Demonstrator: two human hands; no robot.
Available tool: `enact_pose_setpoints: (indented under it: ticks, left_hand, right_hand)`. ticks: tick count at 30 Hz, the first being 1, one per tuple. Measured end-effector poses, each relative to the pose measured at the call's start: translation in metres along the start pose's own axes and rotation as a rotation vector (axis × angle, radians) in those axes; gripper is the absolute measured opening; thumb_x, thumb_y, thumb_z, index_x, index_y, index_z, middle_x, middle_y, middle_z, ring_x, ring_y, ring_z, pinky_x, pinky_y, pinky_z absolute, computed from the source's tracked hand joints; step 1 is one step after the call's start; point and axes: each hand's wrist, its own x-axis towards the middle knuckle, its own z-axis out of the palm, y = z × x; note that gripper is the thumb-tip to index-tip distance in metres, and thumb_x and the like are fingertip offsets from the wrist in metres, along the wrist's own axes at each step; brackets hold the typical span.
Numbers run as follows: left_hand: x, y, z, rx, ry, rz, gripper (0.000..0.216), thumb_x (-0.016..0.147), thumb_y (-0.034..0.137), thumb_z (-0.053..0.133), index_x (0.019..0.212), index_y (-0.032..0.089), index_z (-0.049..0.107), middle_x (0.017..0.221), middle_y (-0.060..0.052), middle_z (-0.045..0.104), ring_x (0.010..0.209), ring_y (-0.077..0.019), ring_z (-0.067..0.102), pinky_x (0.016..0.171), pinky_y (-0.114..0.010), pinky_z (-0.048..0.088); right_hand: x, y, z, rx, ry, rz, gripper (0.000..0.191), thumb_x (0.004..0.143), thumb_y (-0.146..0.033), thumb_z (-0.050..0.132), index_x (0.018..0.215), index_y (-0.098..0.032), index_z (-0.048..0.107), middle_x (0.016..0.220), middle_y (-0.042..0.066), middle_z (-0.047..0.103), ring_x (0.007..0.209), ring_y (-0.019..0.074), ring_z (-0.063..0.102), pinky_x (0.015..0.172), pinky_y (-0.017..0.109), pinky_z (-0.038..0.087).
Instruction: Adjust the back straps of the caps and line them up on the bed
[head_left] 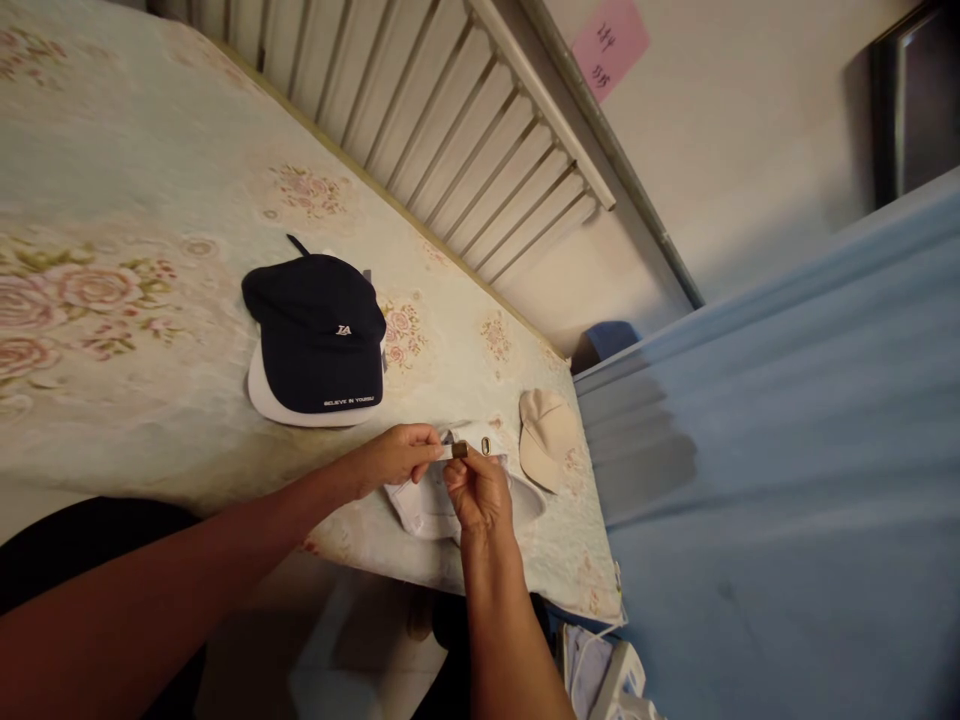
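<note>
A white cap [420,505] lies near the front edge of a floral-covered bed [112,200]. My left hand [397,455] pinches the cap's back strap just left of its small metal buckle [460,450]. My right hand [476,490] comes up from below and pinches the strap at the buckle. Both hands are closed on the strap, fingertips almost touching. A metal eyelet [485,445] shows just right of the buckle.
A navy cap [319,330] rests on top of another white cap [270,400] to the upper left. A beige cap [546,435] lies to the right near the bed's edge. White slatted rails [465,130] run behind the bed. A blue cloth [787,450] fills the right side.
</note>
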Motion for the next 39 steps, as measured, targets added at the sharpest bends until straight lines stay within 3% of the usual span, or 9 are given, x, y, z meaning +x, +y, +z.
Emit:
enact_pose_setpoints:
  ticks: [15,20,27,34,39]
  left_hand:
    - [-0.001,0.002,0.002,-0.004,0.015,-0.012,0.023,0.079,0.039,0.054,0.07,0.019,0.045,0.05,0.007,0.045,0.04,-0.0046,0.028,0.04,-0.022,0.015]
    - [-0.003,0.005,0.003,-0.025,0.0,-0.013,0.022,0.078,0.038,0.054,0.071,0.019,0.046,0.05,0.008,0.045,0.04,-0.0044,0.027,0.041,-0.022,0.014]
    - [-0.003,0.003,0.004,-0.059,0.003,-0.011,0.021,0.078,0.038,0.053,0.072,0.019,0.046,0.049,0.008,0.046,0.039,-0.004,0.026,0.041,-0.022,0.014]
    - [-0.003,0.004,0.004,-0.061,-0.003,-0.024,0.023,0.078,0.04,0.054,0.073,0.019,0.047,0.049,0.007,0.046,0.038,-0.0042,0.026,0.04,-0.022,0.014]
    - [-0.004,0.001,0.003,-0.076,-0.012,-0.015,0.022,0.078,0.039,0.055,0.074,0.019,0.048,0.051,0.007,0.047,0.039,-0.0045,0.027,0.041,-0.022,0.015]
  right_hand:
    - [-0.003,0.003,-0.004,-0.168,0.01,-0.06,0.017,0.065,-0.019,0.075,0.061,-0.012,0.061,0.044,-0.003,0.057,0.039,0.007,0.052,0.042,0.017,0.05]
    - [-0.005,0.003,-0.004,-0.152,-0.02,-0.062,0.021,0.059,-0.016,0.08,0.065,-0.012,0.06,0.05,-0.003,0.059,0.04,0.0055,0.051,0.039,0.015,0.046]
    - [-0.007,0.007,-0.001,-0.176,0.052,-0.135,0.03,0.055,-0.017,0.083,0.058,-0.015,0.053,0.049,-0.002,0.06,0.039,0.0052,0.05,0.038,0.015,0.042]
    - [-0.012,0.008,0.001,-0.154,0.06,-0.15,0.028,0.055,-0.017,0.083,0.061,-0.015,0.056,0.054,-0.002,0.064,0.042,0.0063,0.054,0.041,0.017,0.046]
    - [-0.013,0.009,-0.001,-0.139,-0.019,-0.159,0.016,0.062,-0.018,0.077,0.063,-0.013,0.061,0.051,-0.001,0.063,0.042,0.0068,0.054,0.042,0.017,0.046]
